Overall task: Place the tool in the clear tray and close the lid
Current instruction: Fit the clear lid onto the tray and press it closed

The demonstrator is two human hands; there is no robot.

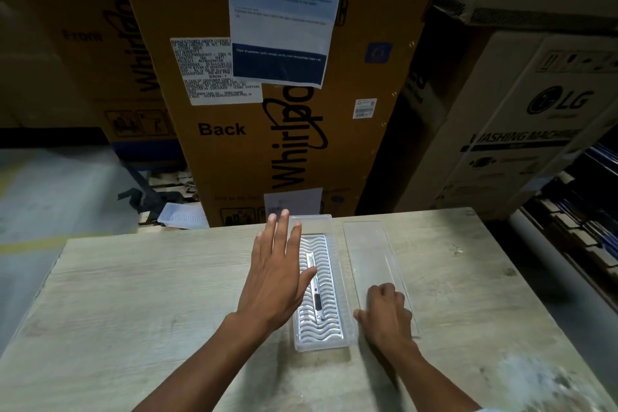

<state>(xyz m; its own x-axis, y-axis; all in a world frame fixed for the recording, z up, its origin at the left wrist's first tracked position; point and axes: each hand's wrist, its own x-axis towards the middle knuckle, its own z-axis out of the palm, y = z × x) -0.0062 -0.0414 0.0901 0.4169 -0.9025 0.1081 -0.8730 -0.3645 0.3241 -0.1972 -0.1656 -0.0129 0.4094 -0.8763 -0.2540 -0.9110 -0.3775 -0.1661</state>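
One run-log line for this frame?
tool: in clear tray | lid: off, flat on table right of tray | left hand: open over tray | right hand: on lid

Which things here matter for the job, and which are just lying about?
Job: clear tray; tool lying in it; lid flat on the table beside the tray; left hand; right hand.
Lying about: Whirlpool box; LG box; spare tray on the floor.
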